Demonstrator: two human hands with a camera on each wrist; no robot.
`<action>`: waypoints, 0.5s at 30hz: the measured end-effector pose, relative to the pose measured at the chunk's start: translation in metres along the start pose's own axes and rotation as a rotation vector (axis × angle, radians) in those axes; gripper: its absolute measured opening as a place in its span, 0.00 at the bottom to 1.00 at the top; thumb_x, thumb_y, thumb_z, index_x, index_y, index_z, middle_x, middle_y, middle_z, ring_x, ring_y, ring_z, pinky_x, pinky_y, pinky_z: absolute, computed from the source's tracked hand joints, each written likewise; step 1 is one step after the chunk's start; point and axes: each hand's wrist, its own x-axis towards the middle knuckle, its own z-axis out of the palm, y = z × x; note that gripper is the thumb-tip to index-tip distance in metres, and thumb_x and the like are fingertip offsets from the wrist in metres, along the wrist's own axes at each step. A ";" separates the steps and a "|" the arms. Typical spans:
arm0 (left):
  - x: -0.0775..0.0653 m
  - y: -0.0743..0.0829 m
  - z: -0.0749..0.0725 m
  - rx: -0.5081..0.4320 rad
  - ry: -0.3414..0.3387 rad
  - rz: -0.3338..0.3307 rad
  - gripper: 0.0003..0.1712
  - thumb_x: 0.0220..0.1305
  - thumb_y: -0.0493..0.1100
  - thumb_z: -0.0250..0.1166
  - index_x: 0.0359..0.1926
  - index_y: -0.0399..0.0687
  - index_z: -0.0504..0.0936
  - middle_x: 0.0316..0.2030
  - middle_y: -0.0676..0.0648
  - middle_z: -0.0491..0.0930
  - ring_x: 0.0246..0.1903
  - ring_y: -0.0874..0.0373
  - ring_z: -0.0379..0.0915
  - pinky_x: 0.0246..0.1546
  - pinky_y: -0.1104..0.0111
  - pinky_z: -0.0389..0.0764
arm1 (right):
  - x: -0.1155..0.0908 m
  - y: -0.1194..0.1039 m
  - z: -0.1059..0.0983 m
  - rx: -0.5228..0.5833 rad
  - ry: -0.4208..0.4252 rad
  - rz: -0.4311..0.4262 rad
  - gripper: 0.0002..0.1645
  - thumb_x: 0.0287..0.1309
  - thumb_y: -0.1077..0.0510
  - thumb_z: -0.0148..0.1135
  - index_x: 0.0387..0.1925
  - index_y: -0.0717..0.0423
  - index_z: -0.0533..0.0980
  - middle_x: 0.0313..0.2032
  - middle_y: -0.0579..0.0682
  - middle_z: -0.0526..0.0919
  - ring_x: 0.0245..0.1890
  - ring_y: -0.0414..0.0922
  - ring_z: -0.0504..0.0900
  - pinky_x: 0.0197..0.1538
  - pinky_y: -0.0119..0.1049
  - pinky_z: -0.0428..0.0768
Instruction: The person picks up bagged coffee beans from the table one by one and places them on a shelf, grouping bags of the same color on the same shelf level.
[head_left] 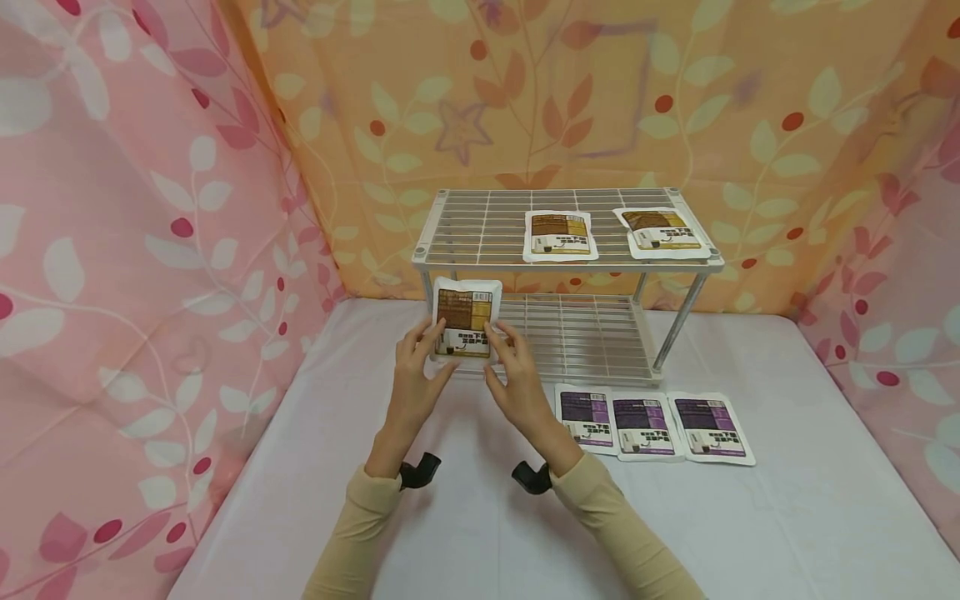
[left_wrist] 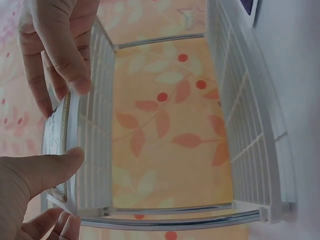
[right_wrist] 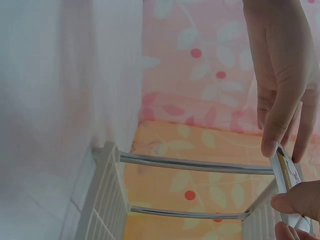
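Both hands hold a flat white-edged pouch (head_left: 465, 310) with a brown and yellow label, upright before the left front of the wire rack's tiers. My left hand (head_left: 415, 382) grips its left edge and my right hand (head_left: 519, 385) its right edge, thumbs toward me. In the left wrist view the pouch (left_wrist: 64, 130) appears edge-on, the left thumb low and the right hand above. The right wrist view shows its edge (right_wrist: 285, 172) between fingers of both hands. Two similar brown and yellow pouches, one (head_left: 561, 236) near the middle and another (head_left: 664, 233) at right, lie on the top tier.
The two-tier white wire rack (head_left: 480, 218) stands at the back of the white-covered table (head_left: 480, 533). Three purple-labelled pouches (head_left: 648, 427) lie in a row before its right side. A pink floral curtain (head_left: 187, 275) borders the left, an orange one (head_left: 540, 100) the back.
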 end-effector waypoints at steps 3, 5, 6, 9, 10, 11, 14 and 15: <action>0.004 0.003 -0.002 -0.009 0.018 0.015 0.38 0.50 0.35 0.70 0.64 0.50 0.69 0.63 0.41 0.63 0.53 0.46 0.62 0.47 0.53 0.73 | 0.004 -0.002 -0.003 -0.006 0.019 -0.025 0.39 0.48 0.71 0.65 0.64 0.60 0.64 0.62 0.60 0.63 0.45 0.50 0.69 0.40 0.39 0.75; 0.006 0.005 -0.003 -0.012 0.030 0.028 0.38 0.50 0.34 0.70 0.64 0.49 0.69 0.63 0.40 0.63 0.52 0.46 0.62 0.46 0.52 0.73 | 0.007 -0.003 -0.004 -0.004 0.034 -0.041 0.38 0.48 0.71 0.65 0.63 0.61 0.65 0.62 0.60 0.64 0.45 0.50 0.70 0.39 0.39 0.75; 0.007 0.005 -0.004 -0.010 0.036 0.035 0.38 0.50 0.35 0.70 0.63 0.49 0.69 0.63 0.40 0.63 0.52 0.46 0.62 0.46 0.52 0.73 | 0.008 -0.004 -0.005 -0.003 0.039 -0.047 0.38 0.48 0.71 0.65 0.63 0.61 0.65 0.62 0.60 0.64 0.45 0.50 0.70 0.39 0.38 0.75; 0.012 0.007 -0.005 -0.012 0.053 0.055 0.37 0.50 0.35 0.70 0.63 0.49 0.69 0.63 0.41 0.63 0.51 0.46 0.62 0.46 0.53 0.72 | 0.012 -0.004 -0.008 -0.001 0.052 -0.065 0.37 0.49 0.71 0.65 0.63 0.61 0.66 0.62 0.60 0.64 0.45 0.50 0.70 0.38 0.38 0.76; 0.013 0.007 -0.005 -0.012 0.059 0.062 0.37 0.50 0.35 0.70 0.63 0.48 0.69 0.63 0.41 0.63 0.51 0.46 0.62 0.46 0.54 0.72 | 0.014 -0.005 -0.008 0.002 0.054 -0.071 0.37 0.49 0.70 0.65 0.63 0.62 0.66 0.62 0.61 0.64 0.45 0.50 0.70 0.38 0.37 0.76; 0.015 0.008 -0.006 -0.013 0.064 0.067 0.37 0.50 0.35 0.70 0.63 0.48 0.69 0.63 0.41 0.63 0.51 0.47 0.62 0.46 0.54 0.72 | 0.015 -0.005 -0.009 0.005 0.056 -0.077 0.37 0.49 0.70 0.65 0.63 0.62 0.66 0.62 0.61 0.63 0.46 0.50 0.70 0.38 0.37 0.76; 0.018 0.009 -0.006 -0.022 0.080 0.083 0.36 0.51 0.35 0.70 0.62 0.47 0.70 0.63 0.42 0.63 0.51 0.47 0.62 0.47 0.55 0.72 | 0.019 -0.006 -0.012 0.012 0.060 -0.093 0.36 0.51 0.70 0.64 0.63 0.62 0.66 0.62 0.61 0.63 0.46 0.50 0.70 0.38 0.37 0.77; 0.019 0.010 -0.007 -0.024 0.087 0.088 0.36 0.50 0.34 0.70 0.62 0.47 0.71 0.63 0.42 0.63 0.52 0.47 0.62 0.47 0.55 0.72 | 0.021 -0.006 -0.012 0.012 0.061 -0.099 0.35 0.51 0.70 0.64 0.63 0.61 0.66 0.63 0.61 0.63 0.46 0.50 0.70 0.38 0.37 0.77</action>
